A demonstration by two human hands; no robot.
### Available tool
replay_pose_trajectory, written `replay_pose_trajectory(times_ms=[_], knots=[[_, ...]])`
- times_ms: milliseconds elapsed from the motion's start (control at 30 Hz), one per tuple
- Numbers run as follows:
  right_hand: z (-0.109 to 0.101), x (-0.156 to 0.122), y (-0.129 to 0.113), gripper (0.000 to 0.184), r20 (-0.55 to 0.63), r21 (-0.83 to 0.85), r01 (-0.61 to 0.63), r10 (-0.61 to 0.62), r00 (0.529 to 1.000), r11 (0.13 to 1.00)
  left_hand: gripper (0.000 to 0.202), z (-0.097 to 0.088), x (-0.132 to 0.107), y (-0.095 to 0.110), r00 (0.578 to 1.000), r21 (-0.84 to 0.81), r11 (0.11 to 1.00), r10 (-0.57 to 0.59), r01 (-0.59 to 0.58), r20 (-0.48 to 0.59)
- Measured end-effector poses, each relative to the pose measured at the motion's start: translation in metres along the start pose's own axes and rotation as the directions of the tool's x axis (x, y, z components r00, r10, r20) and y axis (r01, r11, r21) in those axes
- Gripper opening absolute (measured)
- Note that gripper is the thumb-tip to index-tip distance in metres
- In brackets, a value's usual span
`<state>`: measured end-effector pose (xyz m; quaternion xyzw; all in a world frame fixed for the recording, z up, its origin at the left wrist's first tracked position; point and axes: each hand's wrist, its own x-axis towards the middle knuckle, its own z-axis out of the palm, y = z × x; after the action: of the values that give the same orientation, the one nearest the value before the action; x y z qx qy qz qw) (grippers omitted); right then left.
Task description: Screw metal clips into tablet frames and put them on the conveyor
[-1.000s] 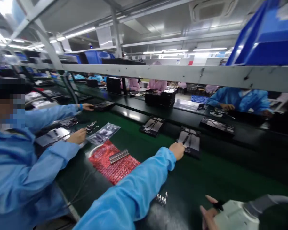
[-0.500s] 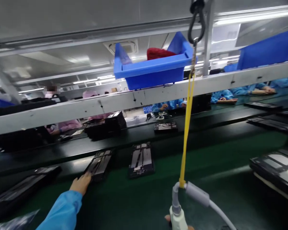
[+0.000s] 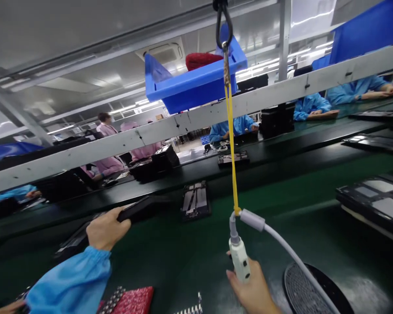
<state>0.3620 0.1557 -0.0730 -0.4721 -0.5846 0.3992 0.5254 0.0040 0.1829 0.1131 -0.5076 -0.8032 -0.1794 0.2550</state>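
My left hand (image 3: 108,229), in a blue sleeve, grips one end of an opened tablet (image 3: 142,209), which is tilted above the green belt. Its dark side faces me. To its right lies another opened tablet (image 3: 195,200) with pale battery panels, apart from my hand. My right hand (image 3: 250,281) is wrapped round a pale electric screwdriver (image 3: 239,260). A yellow band (image 3: 232,148) hangs the tool from a black hook, and a grey cable runs off to the right. The screwdriver's lower end is hidden by the hand.
A stack of tablets (image 3: 376,200) stands at right. Near the front are a round black mat (image 3: 309,288), a red patterned pouch (image 3: 134,301) and a row of small metal pieces (image 3: 191,309). A blue bin (image 3: 193,89) sits on the overhead rail. Co-workers sit across the line; another person's hand (image 3: 8,308) shows lower left.
My left hand has lifted the tablet off the belt and tilted it. The view has shifted, so more of my right hand and the screwdriver shows.
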Motion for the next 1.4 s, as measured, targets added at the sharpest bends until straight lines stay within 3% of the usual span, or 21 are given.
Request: replay_pose_trajectory(times_ms=[67,167,233,300,400,500,600,667,700,800,900,1233,1400], knots=[[-0.009,0.005,-0.009,0.025,0.041,0.002,0.034,-0.034,0.999,0.999,0.04,-0.023,-0.027,0.015,0.983,-0.012,0.993,0.115,-0.117,-0.142],[-0.037,0.011,-0.031,0.033,-0.02,0.052,0.027,-0.026,0.999,0.998,0.039,-0.045,-0.071,0.047,0.867,-0.149,0.884,0.38,-0.442,-0.322],[-0.062,0.014,-0.045,0.033,-0.113,0.109,0.028,-0.016,0.993,0.994,0.036,-0.05,-0.102,0.071,0.79,-0.229,0.779,0.48,-0.584,-0.381],[-0.089,0.016,-0.054,0.031,-0.195,0.148,0.051,-0.021,0.981,0.988,0.031,-0.052,-0.133,0.093,0.753,-0.276,0.712,0.535,-0.646,-0.384],[-0.124,0.013,-0.053,0.028,-0.204,0.128,0.053,-0.026,0.979,0.99,0.029,-0.05,-0.181,0.109,0.696,-0.319,0.62,0.616,-0.717,-0.369],[-0.144,0.006,-0.037,0.028,-0.228,0.123,0.068,-0.039,0.973,0.99,0.039,-0.042,-0.229,0.107,0.631,-0.358,0.525,0.701,-0.772,-0.333],[-0.148,0.003,-0.021,0.028,-0.302,0.142,0.107,-0.06,0.951,0.984,0.038,-0.023,-0.273,0.101,0.543,-0.342,0.441,0.78,-0.83,-0.312],[-0.144,0.005,-0.016,0.028,-0.331,0.154,0.095,-0.04,0.943,0.983,0.034,-0.007,-0.3,0.103,0.485,-0.28,0.403,0.792,-0.872,-0.371],[-0.141,0.007,-0.016,0.028,-0.333,0.159,0.084,-0.027,0.942,0.984,0.032,0.001,-0.312,0.107,0.476,-0.261,0.401,0.785,-0.878,-0.397],[-0.133,0.012,-0.016,0.028,-0.311,0.151,0.066,-0.016,0.95,0.986,0.027,0.02,-0.344,0.121,0.512,-0.304,0.419,0.77,-0.855,-0.38],[-0.129,0.016,-0.015,0.027,-0.28,0.118,0.055,-0.02,0.96,0.991,0.017,0.026,-0.363,0.133,0.553,-0.387,0.421,0.757,-0.82,-0.349],[-0.128,0.014,-0.007,0.024,-0.254,0.042,0.025,-0.014,0.967,0.999,0.015,0.02,-0.371,0.152,0.634,-0.541,0.412,0.702,-0.734,-0.326],[-0.126,0.014,-0.01,0.025,-0.262,0.012,0.029,-0.025,0.965,0.999,0.015,0.027,-0.378,0.157,0.654,-0.627,0.33,0.645,-0.705,-0.395]])
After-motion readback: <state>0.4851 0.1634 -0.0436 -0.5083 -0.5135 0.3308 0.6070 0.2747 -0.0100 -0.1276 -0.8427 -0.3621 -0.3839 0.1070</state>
